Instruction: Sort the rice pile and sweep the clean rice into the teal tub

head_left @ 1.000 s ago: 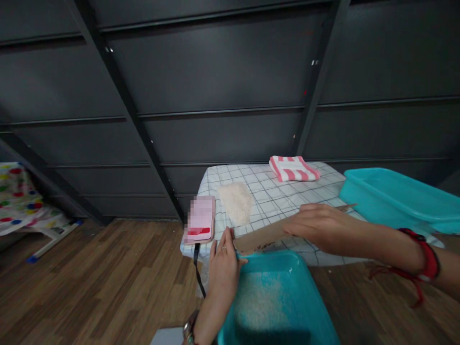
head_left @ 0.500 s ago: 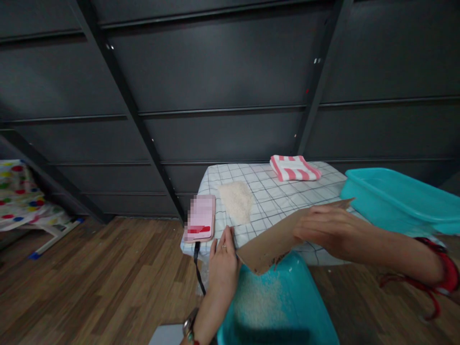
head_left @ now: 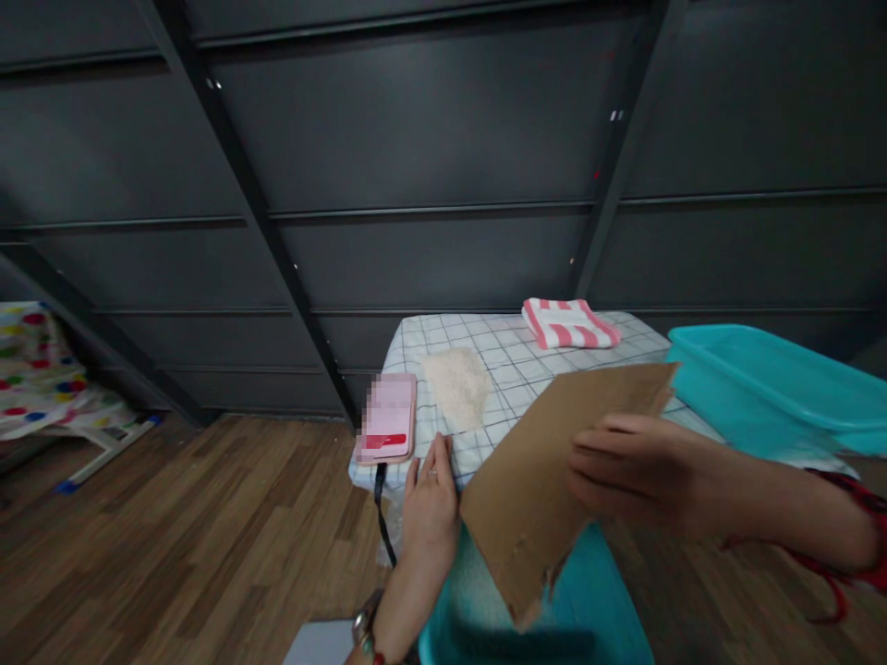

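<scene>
At the left of the checked table point(head_left: 513, 356) lies a pink phone point(head_left: 388, 417), with a heap of rice point(head_left: 457, 386) just beside it. My left hand point(head_left: 431, 499) rests at the near table edge, fingers stretched flat, against the rim of the teal tub point(head_left: 610, 610); I see nothing clasped in it. Over that tub hangs the cardboard sheet point(head_left: 547, 489), tilted, torn corner down. I judge it light, stiff yet easily creased, best held near its upper edge. My right hand point(head_left: 637, 471) pinches it there, fingers closed across the face, thumb hidden behind. A second teal tub point(head_left: 776, 388) sits far right.
</scene>
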Available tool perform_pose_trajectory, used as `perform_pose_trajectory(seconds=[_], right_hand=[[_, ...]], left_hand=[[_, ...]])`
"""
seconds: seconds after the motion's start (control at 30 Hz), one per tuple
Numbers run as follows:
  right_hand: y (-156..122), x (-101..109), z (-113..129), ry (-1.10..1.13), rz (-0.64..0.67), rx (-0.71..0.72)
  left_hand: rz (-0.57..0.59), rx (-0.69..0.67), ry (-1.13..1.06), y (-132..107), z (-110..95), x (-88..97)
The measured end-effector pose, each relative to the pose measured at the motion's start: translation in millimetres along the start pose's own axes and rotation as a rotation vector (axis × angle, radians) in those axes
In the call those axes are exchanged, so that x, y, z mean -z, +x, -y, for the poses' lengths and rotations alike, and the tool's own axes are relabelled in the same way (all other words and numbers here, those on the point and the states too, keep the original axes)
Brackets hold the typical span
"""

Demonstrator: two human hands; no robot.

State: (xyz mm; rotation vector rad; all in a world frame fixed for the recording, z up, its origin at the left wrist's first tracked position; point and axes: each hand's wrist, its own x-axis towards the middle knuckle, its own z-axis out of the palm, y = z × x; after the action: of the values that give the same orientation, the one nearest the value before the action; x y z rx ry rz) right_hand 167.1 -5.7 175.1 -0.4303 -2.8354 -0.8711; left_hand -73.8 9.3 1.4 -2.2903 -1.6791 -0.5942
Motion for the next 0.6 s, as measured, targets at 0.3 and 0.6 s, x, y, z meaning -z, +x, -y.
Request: perform_pose_trajectory(seconds=[0.3, 0.6], right_hand=[[-1.9, 12.2, -11.0, -0.12, 0.018, 0.171], [6.1, 2.4, -5.8, -0.148, 0.024, 0.184]], left_hand=[[0.051, 0.031, -0.081, 0.8, -3.0, 4.5], [0.063, 0.022, -0.009, 0.5, -1.1, 3.7]])
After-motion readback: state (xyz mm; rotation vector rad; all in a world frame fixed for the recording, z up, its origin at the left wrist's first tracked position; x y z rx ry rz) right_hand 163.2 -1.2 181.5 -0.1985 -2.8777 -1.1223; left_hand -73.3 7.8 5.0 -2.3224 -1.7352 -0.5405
